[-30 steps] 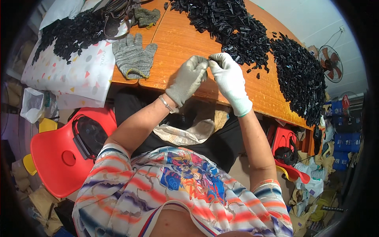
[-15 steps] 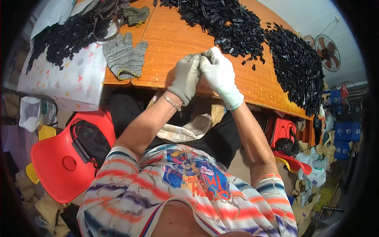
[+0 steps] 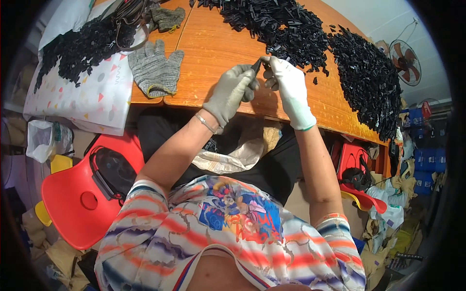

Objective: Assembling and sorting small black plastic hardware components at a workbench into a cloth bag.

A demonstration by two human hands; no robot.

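My left hand [image 3: 229,92], in a worn grey-white glove, is closed on a small black plastic piece [image 3: 256,66] that sticks up slantwise from between thumb and fingers. My right hand [image 3: 290,87] wears a whiter glove with a green cuff edge and dark-stained fingertips. Its fingers are bent in a pinch at the piece's upper tip. Both hands are above the near edge of the wooden table [image 3: 208,48]. Beyond them spreads a large heap of similar black pieces [image 3: 276,29], with a second heap [image 3: 366,77] to the right.
A grey knit glove [image 3: 156,68] lies at the left beside a patterned white sheet [image 3: 94,104] bearing another black heap [image 3: 80,48]. Brown straps [image 3: 131,19] lie across that heap. A pale sack [image 3: 228,160] is in my lap, and a red chair [image 3: 77,194] stands left.
The hands, pressed together before, have moved a little apart, the right one shifting rightward. The black plastic piece now shows between them.
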